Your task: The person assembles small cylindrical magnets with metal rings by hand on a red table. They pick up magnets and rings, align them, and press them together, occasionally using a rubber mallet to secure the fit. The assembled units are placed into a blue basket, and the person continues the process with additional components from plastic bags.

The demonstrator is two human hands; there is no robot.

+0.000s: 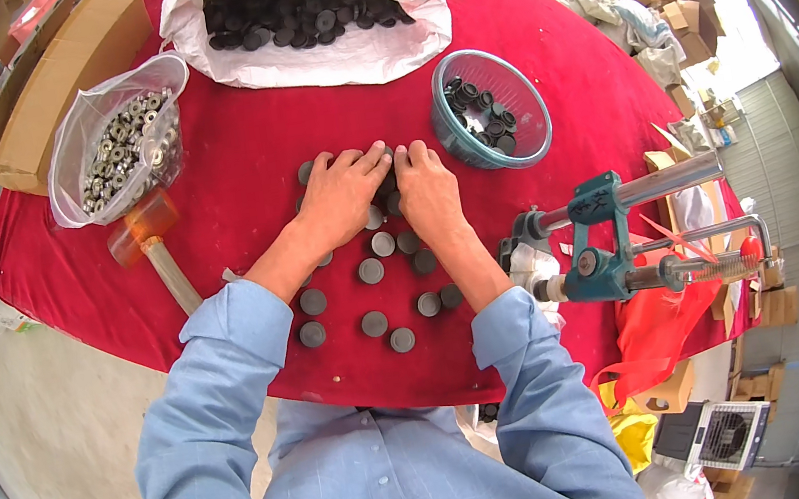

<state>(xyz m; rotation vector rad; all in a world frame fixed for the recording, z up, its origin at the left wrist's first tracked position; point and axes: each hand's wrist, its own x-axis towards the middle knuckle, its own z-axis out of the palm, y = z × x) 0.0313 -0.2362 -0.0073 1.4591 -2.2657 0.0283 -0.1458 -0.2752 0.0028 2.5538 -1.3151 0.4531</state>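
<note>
Bent over a group of black round caps, my left hand (344, 194) has its fingertips against the caps between my hands. My right hand (428, 191) faces it, fingers curled down along the other side of that group; its thumb is mostly hidden. Both hands appear closed on caps, though their grip is partly covered. Several loose black caps (374, 324) lie spread on the red cloth (235, 150) towards me, some showing a hollow side. A blue-green clear plastic bowl (531, 143) with more caps stands just beyond my right hand.
An open white sack (188, 25) of black caps lies at the far side. Left are a clear bag of metal parts (129, 149), an orange-headed mallet (144, 226) and a cardboard box (60, 87). A green hand press (593, 262) stands right, beside a red bag (658, 332).
</note>
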